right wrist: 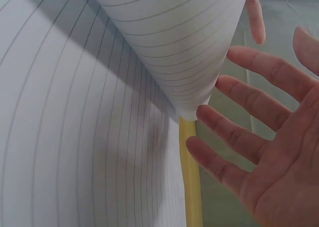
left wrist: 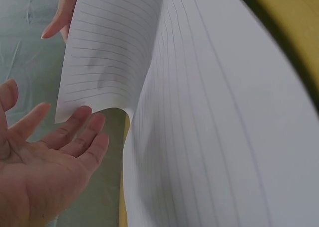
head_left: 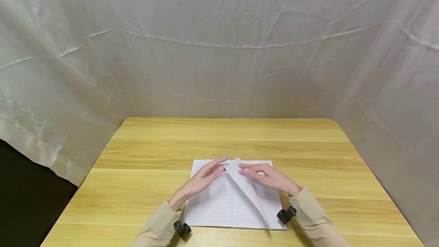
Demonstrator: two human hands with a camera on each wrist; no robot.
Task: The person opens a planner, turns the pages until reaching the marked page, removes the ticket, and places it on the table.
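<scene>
An open notebook with ruled white pages lies flat on the wooden table. One leaf stands raised near its middle, curving up between both hands. On the left, my left hand is over the left page, fingers extended; in the left wrist view its fingertips are at the leaf's lower edge. My right hand is on the other side, over the right page. In the right wrist view its spread fingers touch the leaf's curled edge. Neither thumb pinches the paper.
The wood-grain table extends around the notebook. Pale curtains hang behind it and along the sides. A small black camera is strapped to each wrist. A dark area shows at the lower left, beyond the table edge.
</scene>
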